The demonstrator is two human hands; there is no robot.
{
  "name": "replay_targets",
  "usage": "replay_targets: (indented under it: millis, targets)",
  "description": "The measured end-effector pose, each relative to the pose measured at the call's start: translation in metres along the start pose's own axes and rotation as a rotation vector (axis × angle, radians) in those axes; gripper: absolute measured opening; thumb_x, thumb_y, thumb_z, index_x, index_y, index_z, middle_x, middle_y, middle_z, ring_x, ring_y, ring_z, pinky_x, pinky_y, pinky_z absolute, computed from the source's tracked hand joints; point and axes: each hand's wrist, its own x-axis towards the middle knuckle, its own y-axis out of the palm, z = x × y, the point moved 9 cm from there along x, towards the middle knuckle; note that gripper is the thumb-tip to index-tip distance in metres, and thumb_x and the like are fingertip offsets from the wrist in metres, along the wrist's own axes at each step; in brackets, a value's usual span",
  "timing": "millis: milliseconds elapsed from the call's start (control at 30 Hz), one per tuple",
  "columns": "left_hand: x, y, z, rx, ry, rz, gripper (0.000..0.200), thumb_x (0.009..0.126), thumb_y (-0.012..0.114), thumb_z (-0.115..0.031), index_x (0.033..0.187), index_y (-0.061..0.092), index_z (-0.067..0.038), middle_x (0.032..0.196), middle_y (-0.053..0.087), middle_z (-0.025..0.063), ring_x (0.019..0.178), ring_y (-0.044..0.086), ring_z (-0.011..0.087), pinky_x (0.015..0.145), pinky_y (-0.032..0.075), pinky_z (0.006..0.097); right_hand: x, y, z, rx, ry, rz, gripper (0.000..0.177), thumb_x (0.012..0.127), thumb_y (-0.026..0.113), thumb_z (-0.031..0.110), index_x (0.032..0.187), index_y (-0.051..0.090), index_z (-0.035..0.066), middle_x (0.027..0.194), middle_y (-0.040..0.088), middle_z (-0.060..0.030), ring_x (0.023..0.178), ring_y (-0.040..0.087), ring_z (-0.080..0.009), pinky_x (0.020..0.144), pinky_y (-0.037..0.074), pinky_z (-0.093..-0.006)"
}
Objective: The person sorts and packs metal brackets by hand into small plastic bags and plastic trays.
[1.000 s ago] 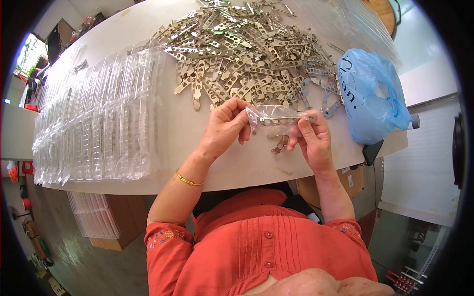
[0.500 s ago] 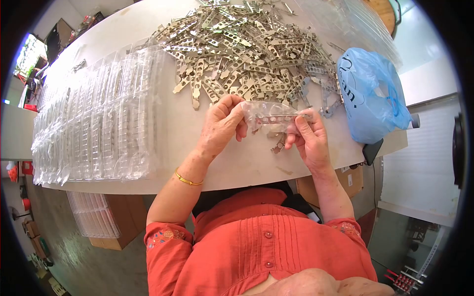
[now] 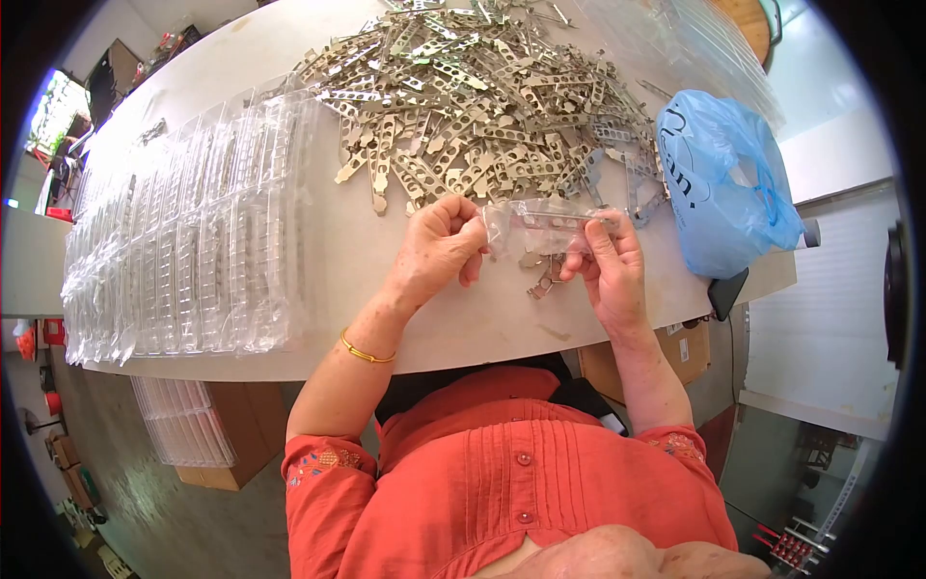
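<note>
A clear plastic bag [image 3: 540, 228] with a flat metal piece inside is stretched between my two hands, above the table's near part. My left hand [image 3: 444, 246] pinches the bag's left end. Closed on its right end, with the metal piece under the thumb, is my right hand [image 3: 610, 259]. Just below the bag lie a few small metal pieces [image 3: 546, 276] on the table. Beyond my hands spreads a large heap of perforated metal strips [image 3: 482, 106].
Clear plastic trays [image 3: 193, 232] holding metal pieces cover the table's left side. On the right are a blue plastic bag [image 3: 719, 183] and a dark phone [image 3: 727, 295] at the table edge [image 3: 463, 363]. More clear plastic trays [image 3: 690, 48] lie at the back right.
The plastic bag has turned a little, and the metal piece in it shows more edge-on. My left hand has shifted slightly to the right and down.
</note>
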Motion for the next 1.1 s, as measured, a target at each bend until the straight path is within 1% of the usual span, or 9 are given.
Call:
replay_targets:
  millis: [300, 367, 500, 567, 600, 733, 800, 900, 1100]
  targets:
    - [-0.001, -0.020, -0.007, -0.094, 0.102, -0.182, 0.010, 0.098, 0.055, -0.011, 0.098, 0.058, -0.001, 0.075, 0.061, 0.0024, 0.055, 0.057, 0.0072, 0.048, 0.045, 0.0226, -0.005, 0.004, 0.004, -0.070, 0.012, -0.004, 0.011, 0.104, 0.055, 0.020, 0.108, 0.054, 0.009, 0.082, 0.062, -0.0045, 0.066, 0.062, -0.0127, 0.059, 0.057, -0.0307]
    - [0.001, -0.018, -0.009, -0.170, 0.110, -0.094, 0.019, 0.100, 0.056, -0.016, 0.110, 0.059, -0.001, 0.083, 0.064, 0.0027, 0.058, 0.058, 0.0073, 0.051, 0.045, 0.0219, -0.005, 0.004, 0.007, -0.073, 0.016, -0.009, 0.012, 0.104, 0.055, 0.020, 0.108, 0.054, 0.009, 0.082, 0.062, -0.0043, 0.066, 0.061, -0.0126, 0.059, 0.057, -0.0307]
    - [-0.005, -0.001, -0.018, -0.160, 0.124, 0.020, 0.031, 0.098, 0.062, -0.018, 0.122, 0.055, 0.000, 0.095, 0.066, 0.0048, 0.069, 0.063, 0.0099, 0.056, 0.050, 0.0236, -0.004, 0.006, 0.011, -0.087, 0.024, -0.017, 0.012, 0.104, 0.055, 0.020, 0.107, 0.054, 0.008, 0.081, 0.062, -0.0043, 0.065, 0.061, -0.0125, 0.058, 0.057, -0.0307]
    - [-0.008, 0.016, -0.016, -0.098, 0.114, 0.126, 0.038, 0.095, 0.068, -0.015, 0.126, 0.051, -0.001, 0.106, 0.068, 0.0109, 0.081, 0.068, 0.0176, 0.062, 0.055, 0.0273, -0.004, 0.006, 0.011, -0.085, 0.027, -0.017, 0.012, 0.104, 0.055, 0.020, 0.107, 0.054, 0.008, 0.081, 0.062, -0.0045, 0.065, 0.061, -0.0124, 0.058, 0.057, -0.0306]
    - [-0.007, 0.017, -0.014, -0.110, 0.098, 0.159, 0.045, 0.091, 0.073, -0.013, 0.127, 0.050, 0.000, 0.106, 0.068, 0.0119, 0.088, 0.069, 0.0202, 0.066, 0.057, 0.0300, -0.003, 0.006, 0.011, -0.086, 0.029, -0.009, 0.013, 0.104, 0.056, 0.020, 0.107, 0.055, 0.008, 0.081, 0.062, -0.0046, 0.064, 0.061, -0.0125, 0.057, 0.057, -0.0305]
    - [-0.004, 0.016, -0.012, -0.172, 0.140, 0.158, 0.042, 0.091, 0.074, -0.010, 0.124, 0.050, 0.001, 0.105, 0.068, 0.0122, 0.087, 0.069, 0.0191, 0.068, 0.060, 0.0309, -0.002, 0.005, 0.010, -0.078, 0.038, 0.000, 0.015, 0.104, 0.057, 0.022, 0.106, 0.055, 0.007, 0.080, 0.062, -0.0047, 0.061, 0.061, -0.0130, 0.055, 0.056, -0.0299]
    - [-0.003, 0.015, -0.010, -0.192, 0.136, 0.151, 0.032, 0.092, 0.072, -0.006, 0.116, 0.052, 0.000, 0.102, 0.068, 0.0113, 0.085, 0.071, 0.0185, 0.072, 0.062, 0.0319, -0.001, 0.005, 0.009, -0.081, 0.043, 0.007, 0.015, 0.104, 0.057, 0.022, 0.106, 0.055, 0.007, 0.080, 0.062, -0.0049, 0.060, 0.061, -0.0132, 0.055, 0.057, -0.0299]
    - [-0.002, 0.013, -0.007, -0.158, 0.118, 0.152, 0.020, 0.093, 0.069, -0.003, 0.107, 0.054, 0.000, 0.099, 0.069, 0.0106, 0.082, 0.072, 0.0182, 0.072, 0.063, 0.0319, -0.001, 0.005, 0.005, -0.079, 0.077, 0.032, 0.016, 0.103, 0.058, 0.022, 0.106, 0.055, 0.007, 0.080, 0.063, -0.0053, 0.060, 0.061, -0.0135, 0.055, 0.057, -0.0299]
    - [-0.002, 0.011, -0.010, -0.100, 0.137, 0.090, 0.012, 0.093, 0.067, 0.001, 0.096, 0.055, 0.000, 0.090, 0.070, 0.0111, 0.076, 0.072, 0.0184, 0.069, 0.063, 0.0317, -0.001, 0.007, 0.004, -0.091, 0.098, 0.024, 0.014, 0.102, 0.060, 0.019, 0.107, 0.056, 0.006, 0.080, 0.064, -0.0057, 0.063, 0.062, -0.0135, 0.056, 0.055, -0.0290]
